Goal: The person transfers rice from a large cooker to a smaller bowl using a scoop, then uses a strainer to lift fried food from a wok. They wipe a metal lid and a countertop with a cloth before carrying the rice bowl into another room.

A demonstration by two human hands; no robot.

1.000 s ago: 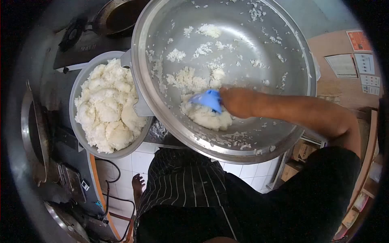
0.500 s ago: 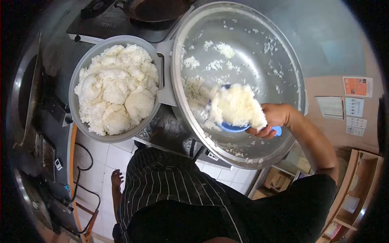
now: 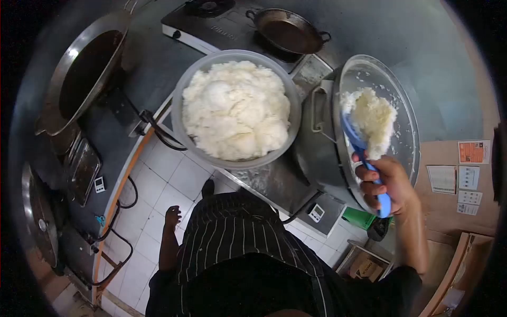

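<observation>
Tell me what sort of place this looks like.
Most likely a kitchen, perhaps a commercial one: there's a stove with a dark pan on it, a very large metal pot, and a tub heaped with rice.

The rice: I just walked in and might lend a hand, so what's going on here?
The person's right hand grips a blue scoop loaded with clumped rice, at the mouth of a metal pot with grains inside. Beside the pot, a pale tub holds a large mound of rice. The left hand hangs down, apparently empty.
</observation>
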